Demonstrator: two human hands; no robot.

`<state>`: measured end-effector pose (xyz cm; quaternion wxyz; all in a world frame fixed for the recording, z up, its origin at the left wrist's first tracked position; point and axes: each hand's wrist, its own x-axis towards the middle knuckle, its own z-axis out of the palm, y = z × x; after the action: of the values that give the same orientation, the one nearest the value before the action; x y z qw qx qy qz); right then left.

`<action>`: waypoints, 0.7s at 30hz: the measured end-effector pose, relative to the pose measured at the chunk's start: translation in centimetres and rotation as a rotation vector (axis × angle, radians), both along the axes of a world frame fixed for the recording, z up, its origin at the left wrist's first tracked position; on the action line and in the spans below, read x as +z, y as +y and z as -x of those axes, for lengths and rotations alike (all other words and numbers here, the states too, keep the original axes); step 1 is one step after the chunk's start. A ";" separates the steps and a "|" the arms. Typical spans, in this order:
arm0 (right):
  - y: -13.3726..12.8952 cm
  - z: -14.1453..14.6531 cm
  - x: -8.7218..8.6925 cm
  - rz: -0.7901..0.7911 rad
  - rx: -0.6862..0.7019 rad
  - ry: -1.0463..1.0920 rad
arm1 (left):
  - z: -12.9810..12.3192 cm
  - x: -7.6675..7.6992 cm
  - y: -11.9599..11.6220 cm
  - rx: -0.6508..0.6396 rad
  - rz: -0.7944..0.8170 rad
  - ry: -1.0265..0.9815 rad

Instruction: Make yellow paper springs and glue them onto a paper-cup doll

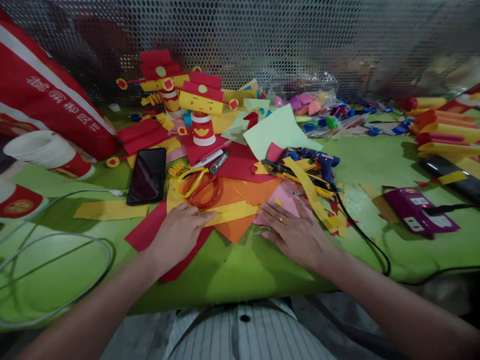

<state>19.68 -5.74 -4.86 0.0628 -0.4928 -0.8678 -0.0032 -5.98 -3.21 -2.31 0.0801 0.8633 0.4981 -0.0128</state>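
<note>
My left hand (179,235) rests palm down on a red paper sheet (148,231), its fingertips touching a yellow paper strip (230,213). My right hand (296,232), with a ring on one finger, lies flat with fingers spread on a pink sheet (287,197) and the edge of an orange sheet (234,197). Neither hand grips anything. Red-and-yellow-handled scissors (200,186) lie just beyond my left hand. A blue glue gun (318,162) sits beyond my right hand, with its black cord (362,235) running off the table edge.
A black phone (147,176) lies at the left. Paper-cup figures (200,112) with red hats stand at the back. Paper cups (48,152), a white cable (56,250), a purple power strip (418,210), rolled foam sheets (446,130) and a light green sheet (277,131) crowd the green table (243,270).
</note>
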 end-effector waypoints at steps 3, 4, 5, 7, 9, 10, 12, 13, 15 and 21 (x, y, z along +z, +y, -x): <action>-0.1 0.0 -0.1 -0.008 0.020 -0.009 | 0.0 0.2 0.0 0.081 0.014 -0.075; -0.1 0.0 -0.1 -0.008 0.021 -0.008 | -0.1 0.4 0.0 0.118 0.037 -0.092; -0.1 -0.1 -0.2 -0.007 0.018 -0.006 | -0.1 0.6 0.1 0.153 0.065 -0.108; -0.1 -0.1 -0.2 -0.001 0.011 -0.001 | -0.2 0.9 0.1 0.198 0.119 -0.134; -0.1 -0.2 -0.3 0.009 0.006 0.002 | -0.1 0.9 0.2 0.204 0.142 -0.143; -0.2 -0.2 -0.3 0.014 0.006 0.002 | 0.0 0.9 0.2 0.196 0.143 -0.142; -0.2 -0.3 -0.3 0.020 0.006 0.001 | 0.1 0.6 0.3 0.172 0.132 -0.125; -0.2 -0.3 -0.3 0.020 0.005 0.002 | 0.2 0.5 0.3 0.158 0.120 -0.113; -0.2 -0.3 -0.3 0.020 0.003 0.002 | 0.3 0.3 0.2 0.129 0.088 -0.080; -0.2 -0.3 -0.3 0.016 -0.002 0.018 | 0.3 0.0 -0.6 0.011 -0.012 0.091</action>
<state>20.00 -5.90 -5.18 0.0667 -0.4944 -0.8667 0.0083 -6.25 -3.80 -2.28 0.0521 0.8596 0.5060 -0.0488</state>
